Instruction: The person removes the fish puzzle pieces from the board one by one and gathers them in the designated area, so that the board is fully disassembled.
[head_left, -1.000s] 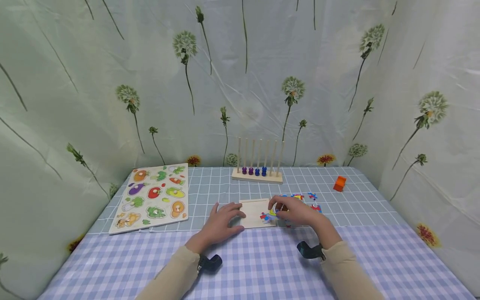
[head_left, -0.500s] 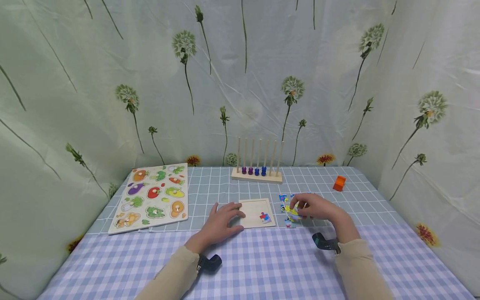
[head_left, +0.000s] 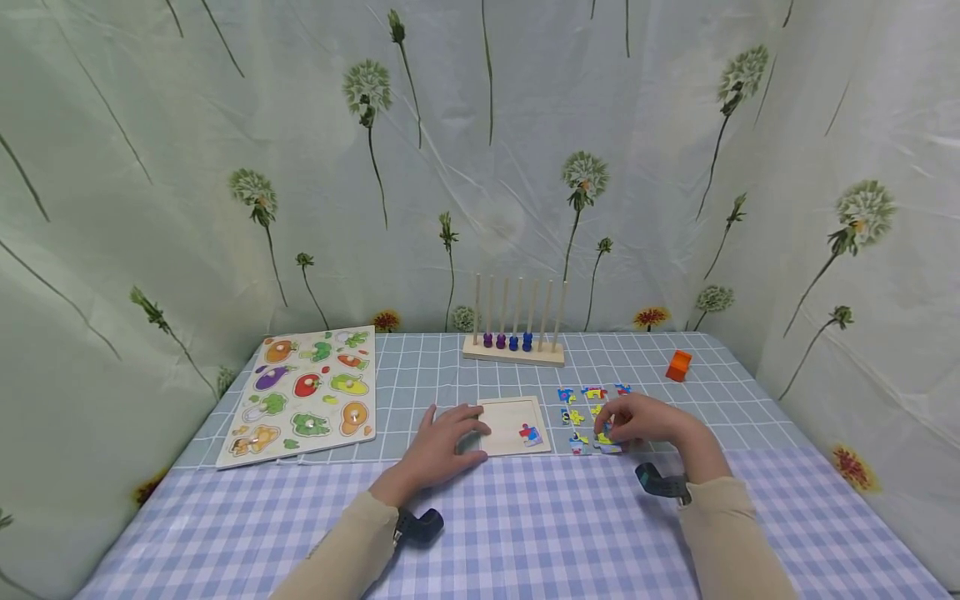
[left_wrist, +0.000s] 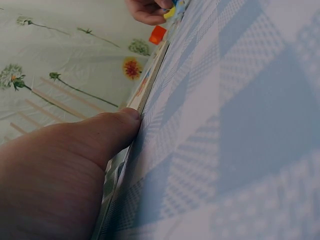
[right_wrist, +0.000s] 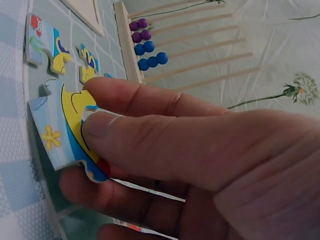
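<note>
In my right hand (head_left: 643,418) is a jigsaw piece (right_wrist: 55,130), pale blue and yellow with a small starfish on it. Thumb and fingers pinch it, tilted, low over the cloth in the right wrist view. My left hand (head_left: 444,447) rests at the left edge of a shallow wooden puzzle tray (head_left: 498,425), fingers spread and relaxed. Its thumb (left_wrist: 120,127) touches the tray's near left side. One red and blue jigsaw piece (head_left: 530,434) lies inside the tray at its lower right. Several loose pieces (head_left: 577,417) lie between the tray and my right hand.
Behind the tray stands a wooden peg rack (head_left: 513,354) with purple and blue beads. A vegetable peg puzzle board (head_left: 303,392) lies at the left. Farther right sits a small orange block-like object (head_left: 678,367). A checked cloth (head_left: 525,525) covers the near table.
My right hand has moved right, from above the tray's right side to the loose pieces, carrying the yellow and blue jigsaw piece. My left hand has stayed at the tray's edge.
</note>
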